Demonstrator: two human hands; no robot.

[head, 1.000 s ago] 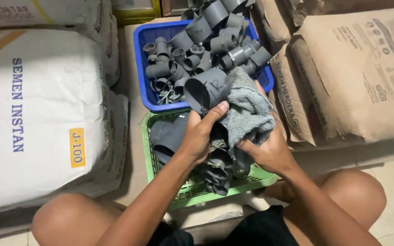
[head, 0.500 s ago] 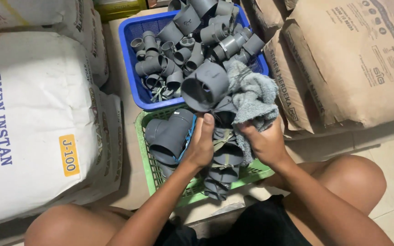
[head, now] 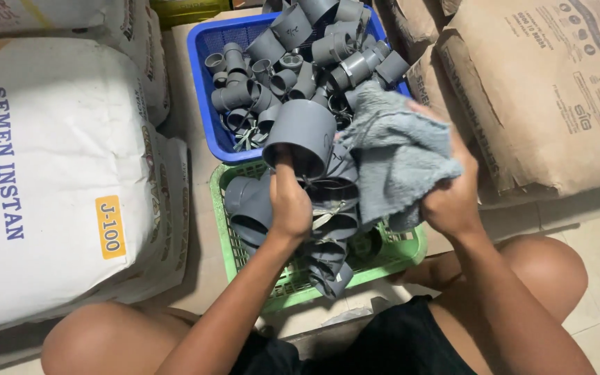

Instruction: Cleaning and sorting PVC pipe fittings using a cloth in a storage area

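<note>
My left hand [head: 290,203] grips a large grey plastic pipe fitting [head: 302,135], with fingers pushed up into its open lower end, holding it over the green basket [head: 221,208]. My right hand [head: 453,198] clutches a grey-blue cloth [head: 401,156] bunched just right of the fitting, touching its side. Below the hands, more large grey fittings [head: 251,208] fill the green basket, some tied in a bundle.
A blue basket [head: 199,76] heaped with smaller grey fittings [head: 300,55] stands behind the green one. A big white sack [head: 50,173] lies on the left, brown paper sacks [head: 543,90] on the right. My bare knees flank the baskets on the tiled floor.
My left hand turned the fitting so its opening faces down and pushed fingers inside. My right hand lifted the cloth up and to the right, spreading it beside the fitting.
</note>
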